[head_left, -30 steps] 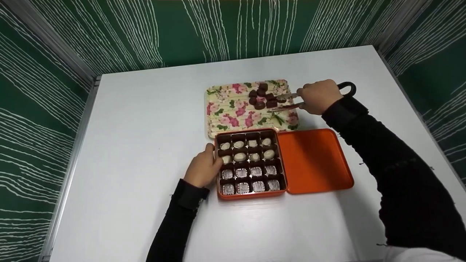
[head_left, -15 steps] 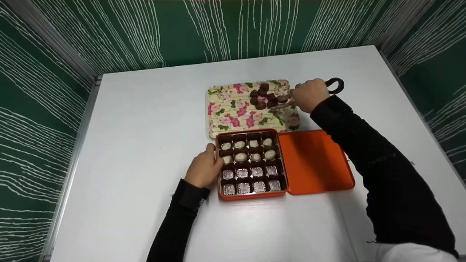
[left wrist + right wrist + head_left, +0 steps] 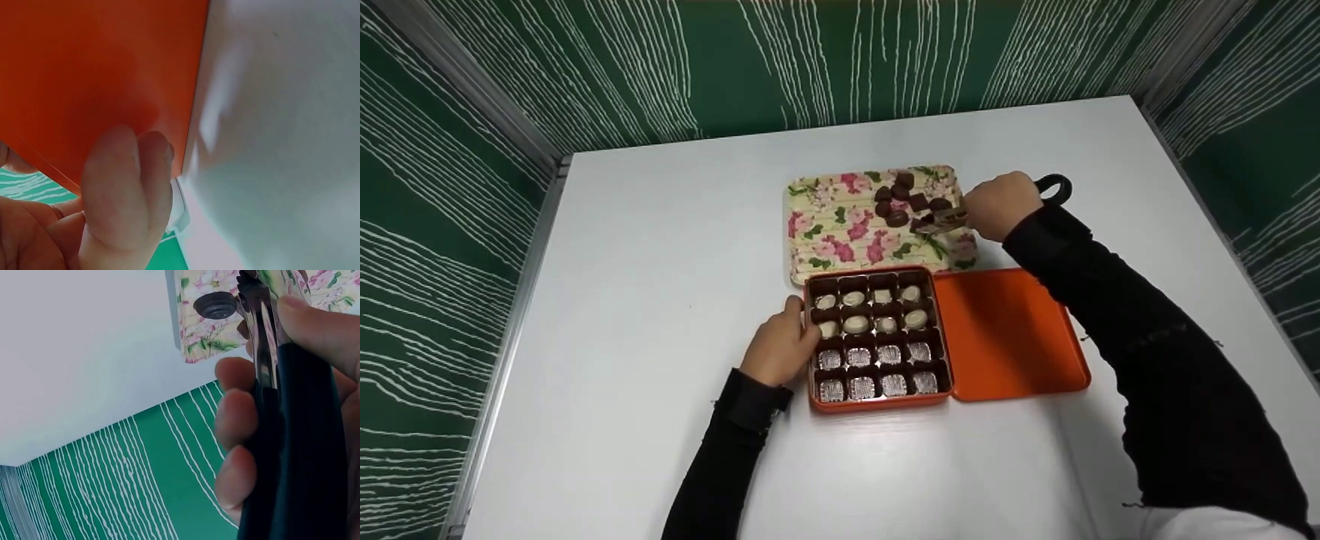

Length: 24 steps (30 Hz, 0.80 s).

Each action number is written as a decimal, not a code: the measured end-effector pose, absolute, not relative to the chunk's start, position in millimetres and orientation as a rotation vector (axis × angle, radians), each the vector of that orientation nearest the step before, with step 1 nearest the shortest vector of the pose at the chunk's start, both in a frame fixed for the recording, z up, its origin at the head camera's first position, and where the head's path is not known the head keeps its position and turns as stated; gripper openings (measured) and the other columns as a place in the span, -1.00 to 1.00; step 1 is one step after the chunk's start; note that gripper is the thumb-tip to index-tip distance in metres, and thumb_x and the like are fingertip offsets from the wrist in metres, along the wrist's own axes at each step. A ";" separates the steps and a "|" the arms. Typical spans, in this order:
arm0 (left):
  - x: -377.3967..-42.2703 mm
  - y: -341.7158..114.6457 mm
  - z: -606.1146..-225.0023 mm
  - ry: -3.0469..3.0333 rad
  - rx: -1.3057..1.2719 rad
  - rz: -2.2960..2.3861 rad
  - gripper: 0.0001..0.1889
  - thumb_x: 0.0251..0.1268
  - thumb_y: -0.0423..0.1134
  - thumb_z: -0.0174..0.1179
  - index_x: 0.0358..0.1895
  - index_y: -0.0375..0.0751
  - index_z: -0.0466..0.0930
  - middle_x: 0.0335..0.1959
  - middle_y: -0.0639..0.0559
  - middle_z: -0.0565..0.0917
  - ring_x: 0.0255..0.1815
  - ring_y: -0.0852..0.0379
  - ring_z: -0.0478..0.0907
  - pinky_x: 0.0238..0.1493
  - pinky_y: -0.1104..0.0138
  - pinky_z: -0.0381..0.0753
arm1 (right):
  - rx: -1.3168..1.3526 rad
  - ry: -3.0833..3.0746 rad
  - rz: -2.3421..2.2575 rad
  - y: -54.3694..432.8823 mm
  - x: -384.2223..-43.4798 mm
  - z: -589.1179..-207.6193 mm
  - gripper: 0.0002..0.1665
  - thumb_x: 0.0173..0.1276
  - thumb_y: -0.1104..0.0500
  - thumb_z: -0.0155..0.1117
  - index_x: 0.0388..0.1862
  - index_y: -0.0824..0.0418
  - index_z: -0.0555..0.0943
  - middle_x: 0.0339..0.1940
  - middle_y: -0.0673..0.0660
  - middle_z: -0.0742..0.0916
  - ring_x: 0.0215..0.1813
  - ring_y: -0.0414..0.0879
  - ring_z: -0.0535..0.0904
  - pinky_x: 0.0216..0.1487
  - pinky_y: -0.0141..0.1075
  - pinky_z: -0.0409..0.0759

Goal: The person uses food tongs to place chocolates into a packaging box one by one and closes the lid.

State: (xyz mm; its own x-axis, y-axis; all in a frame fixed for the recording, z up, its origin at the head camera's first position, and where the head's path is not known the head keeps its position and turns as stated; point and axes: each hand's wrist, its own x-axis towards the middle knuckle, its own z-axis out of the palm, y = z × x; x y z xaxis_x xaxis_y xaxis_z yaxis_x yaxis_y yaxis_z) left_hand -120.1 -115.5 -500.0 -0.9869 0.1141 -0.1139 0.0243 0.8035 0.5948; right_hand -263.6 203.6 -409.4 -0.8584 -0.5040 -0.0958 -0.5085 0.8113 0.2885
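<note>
My left hand grips the left side of an orange chocolate box, thumb at the rim. In the left wrist view, its fingers lie against the orange outer wall. Pale chocolates sit in the two far rows of compartments; the two near rows show silvery bottoms. My right hand is wrapped round black-handled metal tongs over a floral tray. The tong tips are at a dark chocolate, partly hidden by them. Several other dark chocolates lie close by on the tray.
The orange lid lies flat, joined to the right of the box, under the right forearm. The tray stands directly behind the box on a white table. Green walls with white lines rise at the back and sides.
The right hand has moved left, then slightly down, with the tongs. Their arms have drawn closer together at a dark chocolate near the tray's right side. The left hand keeps its hold.
</note>
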 end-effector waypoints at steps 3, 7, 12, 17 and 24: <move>-120.1 -115.6 -499.8 2.839 0.107 0.943 -0.70 0.38 -0.10 -0.01 0.03 -0.21 0.35 -0.52 -0.09 0.60 -0.52 -0.02 0.55 -0.50 0.20 0.50 | -0.834 2.947 0.458 204.9 -261.4 -406.7 -0.52 0.35 0.14 0.27 -0.76 0.18 0.39 -0.78 0.10 0.35 -0.66 0.06 0.39 -0.62 -0.17 0.27; -120.4 -116.2 -499.6 2.832 0.102 0.950 -0.70 0.39 -0.10 -0.01 0.03 -0.21 0.35 -0.53 -0.08 0.59 -0.54 -0.01 0.54 -0.53 0.22 0.48 | -0.843 2.914 0.392 205.0 -256.6 -396.3 -0.65 0.36 0.12 0.25 -0.61 0.22 0.52 -0.71 0.15 0.47 -0.62 0.08 0.43 -0.58 -0.12 0.33; -120.4 -116.6 -499.3 2.830 0.110 0.953 -0.69 0.38 -0.11 0.00 0.04 -0.23 0.35 -0.55 -0.07 0.57 -0.57 0.01 0.52 -0.56 0.23 0.45 | -0.993 2.979 0.338 199.1 -238.1 -379.1 -0.81 0.35 0.16 0.27 -0.43 0.25 0.61 -0.69 0.13 0.46 -0.66 0.00 0.31 -0.60 -0.16 0.25; -120.1 -116.4 -498.8 2.856 0.139 0.937 -0.73 0.37 -0.13 0.00 -0.01 -0.22 0.35 -0.57 -0.07 0.55 -0.59 0.01 0.51 -0.57 0.23 0.45 | -1.314 3.039 0.343 180.5 -206.2 -365.8 -0.65 0.32 0.30 0.20 -0.65 0.19 0.38 -0.75 0.00 0.14 -0.68 -0.15 0.00 -0.56 -0.27 -0.11; -120.0 -116.3 -498.9 2.840 0.130 0.951 -0.74 0.39 -0.13 0.01 -0.01 -0.21 0.35 -0.56 -0.05 0.55 -0.57 0.01 0.52 -0.55 0.22 0.46 | -1.585 2.939 0.418 147.2 -173.7 -356.3 -0.77 0.18 0.40 0.19 -0.61 0.18 0.47 -0.74 -0.04 0.23 -0.68 -0.22 -0.01 -0.65 -0.37 -0.04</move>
